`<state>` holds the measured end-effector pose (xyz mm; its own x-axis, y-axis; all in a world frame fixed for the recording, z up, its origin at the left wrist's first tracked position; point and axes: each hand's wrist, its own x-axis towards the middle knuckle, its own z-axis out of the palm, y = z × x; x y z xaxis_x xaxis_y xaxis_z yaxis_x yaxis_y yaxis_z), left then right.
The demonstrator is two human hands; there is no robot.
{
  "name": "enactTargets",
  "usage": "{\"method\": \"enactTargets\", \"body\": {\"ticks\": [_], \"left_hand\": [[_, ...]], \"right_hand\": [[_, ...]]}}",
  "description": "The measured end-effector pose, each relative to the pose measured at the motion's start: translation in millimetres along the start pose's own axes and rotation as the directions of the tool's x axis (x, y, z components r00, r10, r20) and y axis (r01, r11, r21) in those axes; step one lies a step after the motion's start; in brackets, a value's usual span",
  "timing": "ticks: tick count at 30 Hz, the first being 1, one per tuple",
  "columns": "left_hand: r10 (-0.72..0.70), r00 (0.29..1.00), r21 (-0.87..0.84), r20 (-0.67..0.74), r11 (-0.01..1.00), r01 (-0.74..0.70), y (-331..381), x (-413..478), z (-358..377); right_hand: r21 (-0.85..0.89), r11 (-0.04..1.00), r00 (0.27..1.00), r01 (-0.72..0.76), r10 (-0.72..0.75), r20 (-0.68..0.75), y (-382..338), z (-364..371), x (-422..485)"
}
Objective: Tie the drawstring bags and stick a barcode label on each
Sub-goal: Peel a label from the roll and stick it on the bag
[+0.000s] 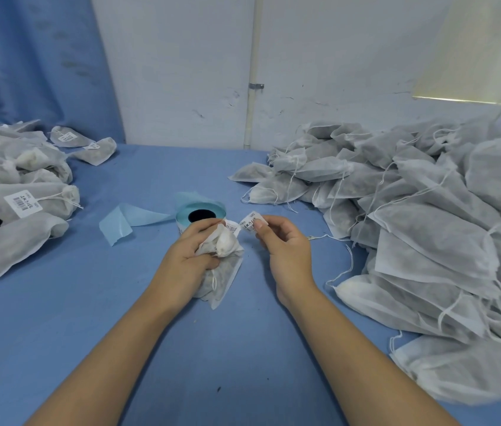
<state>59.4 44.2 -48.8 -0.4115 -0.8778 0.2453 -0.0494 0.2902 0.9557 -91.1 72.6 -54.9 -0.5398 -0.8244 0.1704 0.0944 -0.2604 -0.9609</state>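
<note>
1. The left hand is curled around a white drawstring bag, gripping it near its bunched neck. The rest of the bag hangs down toward the counter.
2. The right hand is nearly closed, and its thumb and forefinger pinch a small barcode label by one edge. The label is held in the air just right of the bag's neck.
3. A second label shows at the tip of the left thumb, beside the pinched one. I cannot tell whether it sits on the bag or on the roll.
4. A label roll with a light blue rim and a dark core stands upright on the counter just behind the left hand.
5. A loose strip of light blue backing paper trails from the roll to the left and lies curled on the counter.
6. A large heap of bags covers the right side of the counter, with thin white strings lying loose among them.
7. A smaller pile of bags lies on the left side, and several of these carry white barcode labels.
8. The counter is covered in blue cloth. Behind it are a white wall and a blue curtain.
</note>
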Motion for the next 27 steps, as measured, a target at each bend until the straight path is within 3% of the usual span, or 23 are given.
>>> {"method": "enactTargets", "body": {"ticks": [4, 9, 14, 18, 23, 27], "left_hand": [[-0.02, 0.999, -0.026, -0.033, 0.999, 0.019, 0.0, 1.4, -1.0], [-0.058, 0.998, -0.074, -0.038, 0.996, 0.055, -1.0, 2.2, -5.3], [-0.069, 0.998, -0.07, 0.014, 0.995, 0.07, -3.5, 1.9, -2.1], [-0.086, 0.996, -0.056, 0.029, 0.995, 0.088, -3.7, 0.7, -3.1], [-0.03, 0.999, -0.129, 0.012, 0.991, 0.032, 2.9, -2.7, -0.5], [0.002, 0.98, -0.152, -0.199, 0.988, -0.033, 2.9, -0.9, 9.6]], "right_hand": [[0.008, 1.0, 0.998, -0.007, 0.007, -0.061, 0.6, -0.7, 0.4], [0.259, 0.958, 0.979, -0.124, 0.161, -0.128, -4.1, -8.5, 5.1], [0.167, 0.978, 0.983, -0.125, 0.145, -0.113, -5.1, -4.7, 0.5], [0.171, 0.97, 0.97, -0.17, 0.195, -0.142, -9.4, -6.4, -2.3], [0.193, 0.947, 0.96, -0.255, 0.272, -0.07, -15.0, -11.5, -15.8], [0.344, 0.885, 0.944, -0.312, 0.331, 0.005, -20.9, -11.1, -23.2]]}}
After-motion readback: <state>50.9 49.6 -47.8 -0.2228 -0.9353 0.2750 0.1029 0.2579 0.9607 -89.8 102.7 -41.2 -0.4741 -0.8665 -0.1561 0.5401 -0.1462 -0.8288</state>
